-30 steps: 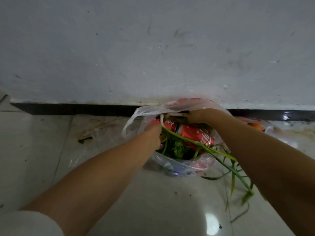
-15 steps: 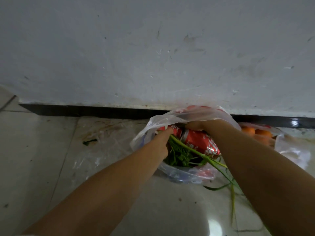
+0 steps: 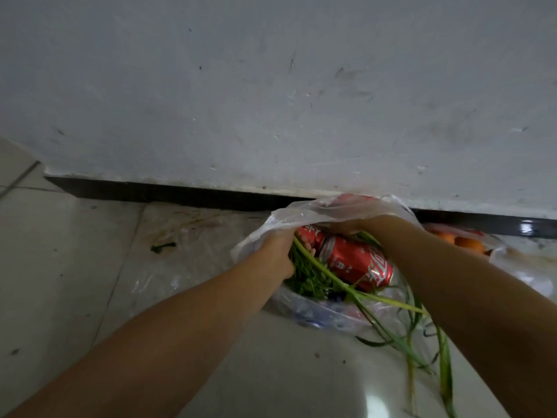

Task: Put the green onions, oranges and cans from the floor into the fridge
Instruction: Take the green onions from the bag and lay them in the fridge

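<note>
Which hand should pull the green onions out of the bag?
Probably the left hand: it sits right at the green onions inside the bag. The right hand reaches behind the can.

The bag (image 3: 316,211) is thin clear plastic, crinkly and a bit shiny. The red cans (image 3: 357,263) look like glossy printed metal. The floor tiles (image 3: 75,267) are smooth and polished, glare bouncing off them. The wall (image 3: 271,86) is matt painted plaster, scuffed, and the dark baseboard (image 3: 180,194) is glossy.
</note>
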A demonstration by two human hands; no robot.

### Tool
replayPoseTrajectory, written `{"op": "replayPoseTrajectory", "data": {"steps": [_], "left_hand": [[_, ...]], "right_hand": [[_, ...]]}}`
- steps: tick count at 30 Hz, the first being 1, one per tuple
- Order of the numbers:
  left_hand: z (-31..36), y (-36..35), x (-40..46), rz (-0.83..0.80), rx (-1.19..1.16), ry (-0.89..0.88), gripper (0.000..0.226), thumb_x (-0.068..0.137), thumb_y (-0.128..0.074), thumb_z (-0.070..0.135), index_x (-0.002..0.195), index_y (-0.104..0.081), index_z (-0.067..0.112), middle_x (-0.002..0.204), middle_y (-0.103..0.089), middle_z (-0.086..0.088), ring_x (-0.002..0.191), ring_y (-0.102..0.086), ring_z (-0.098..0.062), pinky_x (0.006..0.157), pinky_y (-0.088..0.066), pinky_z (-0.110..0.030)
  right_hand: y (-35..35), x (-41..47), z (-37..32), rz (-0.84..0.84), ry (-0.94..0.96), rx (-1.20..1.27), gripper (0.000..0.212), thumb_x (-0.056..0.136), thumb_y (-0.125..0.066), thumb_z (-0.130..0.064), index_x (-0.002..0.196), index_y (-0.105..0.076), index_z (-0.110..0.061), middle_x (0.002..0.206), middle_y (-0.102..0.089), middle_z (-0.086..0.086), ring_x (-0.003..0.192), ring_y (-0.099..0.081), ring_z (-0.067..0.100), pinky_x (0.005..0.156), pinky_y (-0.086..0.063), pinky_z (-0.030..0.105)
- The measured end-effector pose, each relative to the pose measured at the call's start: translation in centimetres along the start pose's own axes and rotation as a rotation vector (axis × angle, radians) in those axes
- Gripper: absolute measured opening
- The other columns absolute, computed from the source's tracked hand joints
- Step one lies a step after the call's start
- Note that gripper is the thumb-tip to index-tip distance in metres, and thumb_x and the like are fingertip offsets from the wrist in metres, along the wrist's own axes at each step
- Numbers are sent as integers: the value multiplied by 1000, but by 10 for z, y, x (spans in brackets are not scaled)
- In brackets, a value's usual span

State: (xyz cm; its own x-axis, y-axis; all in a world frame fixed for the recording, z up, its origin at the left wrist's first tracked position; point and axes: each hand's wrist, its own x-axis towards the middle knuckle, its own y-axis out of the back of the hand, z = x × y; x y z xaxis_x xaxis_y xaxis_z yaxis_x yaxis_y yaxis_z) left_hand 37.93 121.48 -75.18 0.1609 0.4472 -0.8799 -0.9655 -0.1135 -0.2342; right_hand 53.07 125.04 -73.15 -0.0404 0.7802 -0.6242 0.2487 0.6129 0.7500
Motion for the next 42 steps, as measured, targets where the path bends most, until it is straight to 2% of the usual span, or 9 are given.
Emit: {"op": "replayPoseTrajectory", "data": {"steps": [2, 6, 9, 13, 21, 25, 32, 36, 42], "left_hand": [[5, -2, -6, -34, -20, -8, 32, 84, -68, 25, 59, -54, 12, 43, -48, -1, 40, -45, -13, 46, -46, -21], [4, -6, -22, -23, 44, 16, 33, 92, -56, 18, 62, -50, 8, 39, -45, -2, 30, -42, -13, 42, -46, -20], [-3, -9, -40, -65, 67, 35, 26, 93, -55, 15, 68, -51, 8, 37, -44, -1, 27, -39, -11, 38, -44, -19], [-3, -20, -87, -72, 20, 65, 26, 94, -54, 14, 69, -50, 10, 36, -39, 2, 25, -33, -8, 36, -39, -16], [1, -74, -256, -123, 32, 171, 27, 92, -57, 17, 67, -50, 10, 38, -38, 4, 28, -31, -8, 38, -36, -19], [-7, -95, -350, -87, 168, 172, 18, 91, -57, 13, 75, -49, 11, 41, -37, 3, 34, -31, -10, 41, -38, -23], [50, -155, -497, -138, 399, -4, 21, 90, -58, 15, 70, -52, 11, 44, -39, 1, 33, -34, -10, 37, -35, -20], [72, -200, -578, -274, 632, -134, 26, 89, -59, 15, 65, -51, 10, 49, -40, -2, 36, -34, -11, 39, -36, -21], [51, -258, -699, -598, 977, -266, 10, 93, -53, 14, 97, -55, 5, 53, -40, -1, 36, -36, -10, 44, -41, -25]], "right_hand": [[12, -3, 2, -31, 106, -62, 44, 96, -47, -46, 135, -49, -26, 130, -49, -8, 124, -47, 20, 106, -32, 38], [39, -28, 11, -254, 179, 361, 12, 99, -45, -30, 108, -52, -33, 111, -57, -11, 95, -58, 6, 96, -43, 33], [48, -44, 22, -364, 93, 472, 15, 98, -42, -16, 94, -56, -17, 84, -59, 3, 59, -60, 6, 64, -53, 24], [65, -96, 32, -456, 18, 627, 32, 94, -45, -10, 61, -45, -11, 47, -41, 1, 37, -37, 10, 37, -33, 18], [138, -257, 21, -143, -191, 864, 34, 95, -55, -29, 67, -43, -13, 35, -41, -9, 28, -34, 4, 34, -30, 15], [164, -334, 12, 2, -334, 904, 29, 92, -58, -36, 81, -54, -9, 55, -46, 2, 35, -38, 9, 37, -32, 19], [240, -514, 15, 234, -470, 1259, 23, 95, -53, -24, 75, -47, -14, 59, -39, 2, 46, -34, 11, 39, -29, 20], [265, -614, 6, 406, -608, 1338, 25, 95, -53, -26, 75, -45, -13, 59, -40, 2, 46, -35, 12, 38, -31, 19], [265, -775, -28, 799, -766, 1460, 23, 95, -50, -27, 79, -53, -11, 61, -44, 2, 47, -40, 12, 37, -35, 18]]}}
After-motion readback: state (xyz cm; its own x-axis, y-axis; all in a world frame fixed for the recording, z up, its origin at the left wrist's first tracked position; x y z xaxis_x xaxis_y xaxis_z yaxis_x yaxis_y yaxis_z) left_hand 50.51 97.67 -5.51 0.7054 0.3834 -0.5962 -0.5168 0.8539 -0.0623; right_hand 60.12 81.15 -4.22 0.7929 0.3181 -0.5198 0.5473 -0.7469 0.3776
